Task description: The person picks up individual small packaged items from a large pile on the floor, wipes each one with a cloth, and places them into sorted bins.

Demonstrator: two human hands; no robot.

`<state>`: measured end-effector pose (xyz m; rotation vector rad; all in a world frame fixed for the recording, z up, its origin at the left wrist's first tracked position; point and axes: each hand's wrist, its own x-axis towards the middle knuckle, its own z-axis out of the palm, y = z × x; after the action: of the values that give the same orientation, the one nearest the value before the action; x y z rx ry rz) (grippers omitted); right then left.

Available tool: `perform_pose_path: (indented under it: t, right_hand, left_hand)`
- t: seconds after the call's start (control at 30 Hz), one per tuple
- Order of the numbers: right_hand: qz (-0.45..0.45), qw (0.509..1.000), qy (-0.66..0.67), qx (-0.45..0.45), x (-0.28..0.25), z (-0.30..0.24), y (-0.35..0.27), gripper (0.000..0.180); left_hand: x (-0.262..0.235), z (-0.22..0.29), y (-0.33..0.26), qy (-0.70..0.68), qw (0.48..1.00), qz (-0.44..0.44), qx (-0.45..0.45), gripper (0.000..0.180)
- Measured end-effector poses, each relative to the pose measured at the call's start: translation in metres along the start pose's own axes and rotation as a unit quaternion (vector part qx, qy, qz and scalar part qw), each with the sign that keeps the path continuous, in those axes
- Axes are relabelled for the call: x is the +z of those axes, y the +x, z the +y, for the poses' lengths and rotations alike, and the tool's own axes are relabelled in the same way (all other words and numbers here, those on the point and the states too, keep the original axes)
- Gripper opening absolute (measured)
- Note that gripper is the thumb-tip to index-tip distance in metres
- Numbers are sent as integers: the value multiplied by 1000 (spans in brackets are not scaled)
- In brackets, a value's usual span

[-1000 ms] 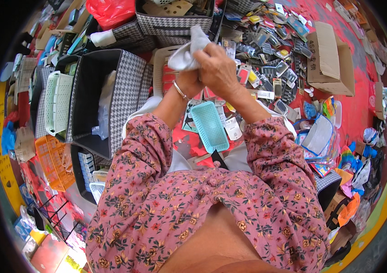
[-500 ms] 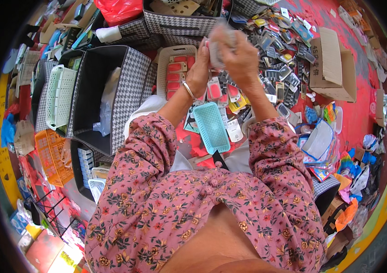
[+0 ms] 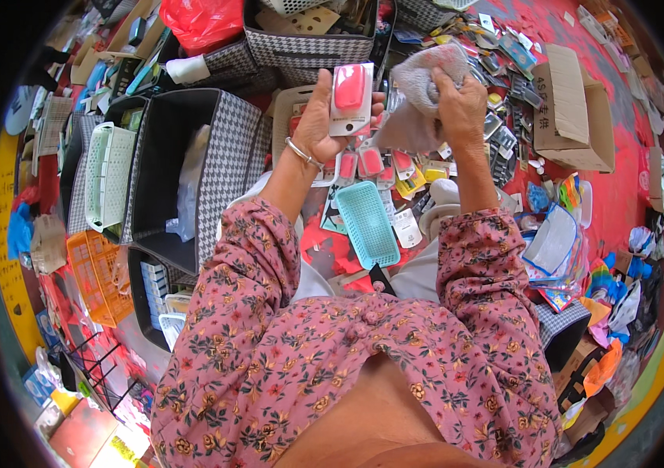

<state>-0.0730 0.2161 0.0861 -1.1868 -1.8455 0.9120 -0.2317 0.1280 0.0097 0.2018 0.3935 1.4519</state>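
In my left hand (image 3: 318, 129), a flat blister pack (image 3: 351, 93) stands upright, a red rounded item under clear plastic on a pale card. My fingers support it from behind, and a silvery bangle sits on that wrist. A crumpled grey cloth (image 3: 410, 129) is gripped in my right hand (image 3: 464, 113), hanging just right of the pack and apart from it. Below my hands lie similar red packs (image 3: 371, 161) on the floor. A beige basket (image 3: 282, 117) is partly hidden behind my left hand. Closer to me rests a turquoise plastic basket (image 3: 368, 226).
Large houndstooth storage boxes (image 3: 230, 148) stand at left and at the back. Many small packaged goods (image 3: 495, 125) spread over the red floor on the right, beside an opened cardboard box (image 3: 573, 117). An orange basket (image 3: 98, 277) leans at far left.
My hands have moved apart. The cloth, earlier blurred against the item in my left hand, has shifted right, and the red pack's front now shows.
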Motion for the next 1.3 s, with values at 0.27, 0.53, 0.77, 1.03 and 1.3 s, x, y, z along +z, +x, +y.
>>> perform_pose_path:
  t: [0.27,0.53,0.77,1.03,1.3]
  right_hand:
    - [20,971,-227,-65,38,18,5,32]
    - [-26,989,-131,-63,32,17,15,34]
    - [-415,872,-221,-138,59,20,-50,27]
    - [-178,948,-204,-166,54,-3,-31,23]
    - [-102,906,-406,-60,18,32,16,37]
  left_hand:
    - [4,-32,3,82,991,101,-16,32]
    - [-3,-34,7,59,986,154,4,37]
    - [-37,-9,-1,-84,970,208,95,33]
    - [-38,-21,5,-43,966,216,136,26]
    - [-17,-9,3,-61,953,239,175,33]
